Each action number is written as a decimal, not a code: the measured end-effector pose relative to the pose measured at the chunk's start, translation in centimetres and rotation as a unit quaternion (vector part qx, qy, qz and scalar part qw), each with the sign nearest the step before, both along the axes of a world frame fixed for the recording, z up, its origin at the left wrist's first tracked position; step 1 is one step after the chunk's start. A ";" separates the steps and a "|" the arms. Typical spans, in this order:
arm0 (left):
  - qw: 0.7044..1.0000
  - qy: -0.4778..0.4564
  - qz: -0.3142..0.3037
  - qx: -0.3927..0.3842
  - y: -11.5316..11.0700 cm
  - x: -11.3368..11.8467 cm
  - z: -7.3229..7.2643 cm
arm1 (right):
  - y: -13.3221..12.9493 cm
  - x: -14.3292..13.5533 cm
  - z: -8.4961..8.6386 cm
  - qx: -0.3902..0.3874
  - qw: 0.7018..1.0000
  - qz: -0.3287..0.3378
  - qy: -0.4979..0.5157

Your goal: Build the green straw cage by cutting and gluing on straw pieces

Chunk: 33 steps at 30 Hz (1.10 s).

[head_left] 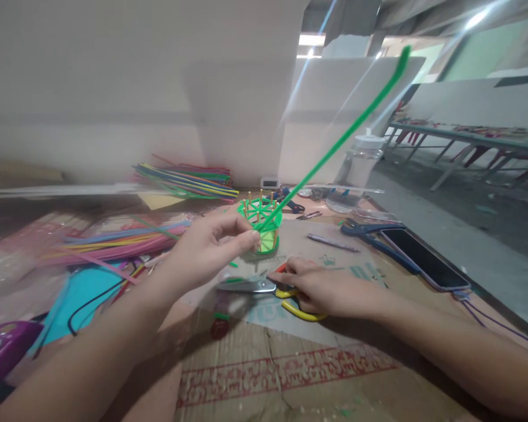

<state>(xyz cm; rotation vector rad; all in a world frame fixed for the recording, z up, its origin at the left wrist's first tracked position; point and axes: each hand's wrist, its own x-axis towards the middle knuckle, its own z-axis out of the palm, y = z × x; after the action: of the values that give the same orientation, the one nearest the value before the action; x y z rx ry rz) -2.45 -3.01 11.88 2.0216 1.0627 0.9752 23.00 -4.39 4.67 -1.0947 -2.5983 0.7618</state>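
Observation:
Between thumb and fingertips, my left hand (226,237) pinches a green pipe cleaner (334,152), which slants up to the right. Just behind that hand stands a small round basket-like piece (270,240) made of green pipe cleaners and short wooden sticks, partly hidden by my fingers. My right hand (312,284) lies low over the table, fingers wrapped on scissors (250,285) with yellow and orange handles. The blades point left and look closed or nearly so. Small green cut pieces (221,316) lie near the blades.
Bundles of colored pipe cleaners (189,181) lie at the back left. On the right are a phone (422,258), blue-handled pliers (378,240), a pen (333,242) and a clear bottle (363,158). A purple glue gun (11,346) sits at the left edge.

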 end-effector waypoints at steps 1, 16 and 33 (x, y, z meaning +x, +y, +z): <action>1.000 -0.006 0.001 -0.002 0.0 -0.1 0.1 | 0.0 -0.2 -0.2 0.007 1.000 -0.002 -0.025; 0.995 -0.097 0.020 0.008 -0.3 -1.9 1.6 | -0.2 -0.2 0.3 -0.094 0.956 -0.087 0.266; 0.998 0.011 -0.035 0.042 0.3 0.7 -0.9 | -1.6 -1.1 1.4 -0.153 0.949 -0.077 0.264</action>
<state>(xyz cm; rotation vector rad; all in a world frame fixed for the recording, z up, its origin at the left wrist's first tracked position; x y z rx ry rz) -1.76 -2.76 10.99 2.1280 0.9700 0.9770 21.94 -5.96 6.08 -0.9819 -1.9688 1.2498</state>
